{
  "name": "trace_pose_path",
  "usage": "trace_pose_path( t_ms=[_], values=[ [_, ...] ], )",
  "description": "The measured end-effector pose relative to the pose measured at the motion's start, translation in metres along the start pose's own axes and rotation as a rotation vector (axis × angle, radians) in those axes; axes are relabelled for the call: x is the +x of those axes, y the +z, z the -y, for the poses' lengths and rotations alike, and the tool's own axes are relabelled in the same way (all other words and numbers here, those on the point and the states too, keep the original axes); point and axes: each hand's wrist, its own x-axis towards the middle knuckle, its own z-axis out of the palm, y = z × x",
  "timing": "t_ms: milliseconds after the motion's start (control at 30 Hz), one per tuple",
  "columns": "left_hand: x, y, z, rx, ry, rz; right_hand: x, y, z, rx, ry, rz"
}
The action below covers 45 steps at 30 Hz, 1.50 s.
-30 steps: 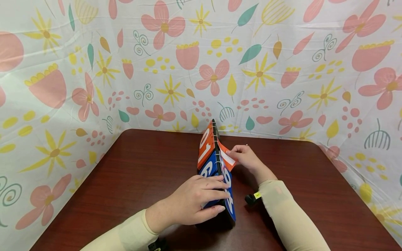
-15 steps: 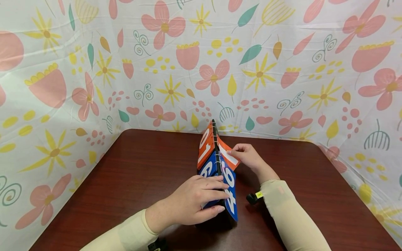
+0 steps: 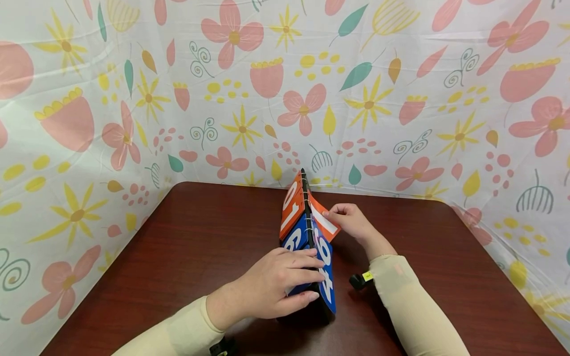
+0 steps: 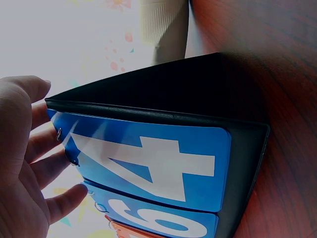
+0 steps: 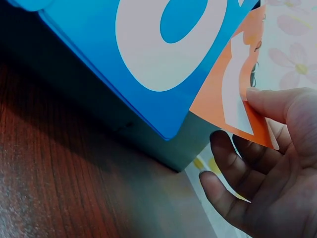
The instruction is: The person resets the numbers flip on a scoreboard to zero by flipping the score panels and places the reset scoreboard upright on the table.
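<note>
From here I see the left hand (image 3: 271, 283) lying across the ridge of a black tent-shaped stand (image 4: 153, 91), fingers spread, and the right hand (image 3: 353, 226) pinching its orange card (image 5: 234, 91), thumb on the face; the stand rests on the brown table (image 3: 213, 232), blue number cards (image 3: 327, 272) nearer

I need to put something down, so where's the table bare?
Bare table: between the number stand, left sleeve and patterned curtain; also outside the right sleeve. Crowded: at the stand, where left hand and right hand are.
</note>
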Motion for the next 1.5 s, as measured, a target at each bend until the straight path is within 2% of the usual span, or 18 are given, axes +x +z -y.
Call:
trace_pose_path(
  t_ms=[267,733,900,1133,1500],
  values=[
    [-0.001,-0.001,-0.001,-0.023,-0.024,0.006,-0.002,0.0,0.003,-0.004,0.024,-0.006],
    [0.0,-0.001,-0.001,0.003,-0.001,-0.002,0.0,0.0,0.003,0.056,0.015,-0.003],
    [0.0,0.0,-0.001,0.035,0.017,-0.018,0.001,-0.002,0.002,0.062,0.063,-0.03],
    [0.0,0.0,0.0,0.04,0.02,-0.022,0.004,-0.008,-0.003,0.061,0.209,-0.085],
    [0.0,0.0,0.0,0.031,0.018,-0.016,0.004,-0.013,-0.002,0.062,0.231,-0.101]
  ],
)
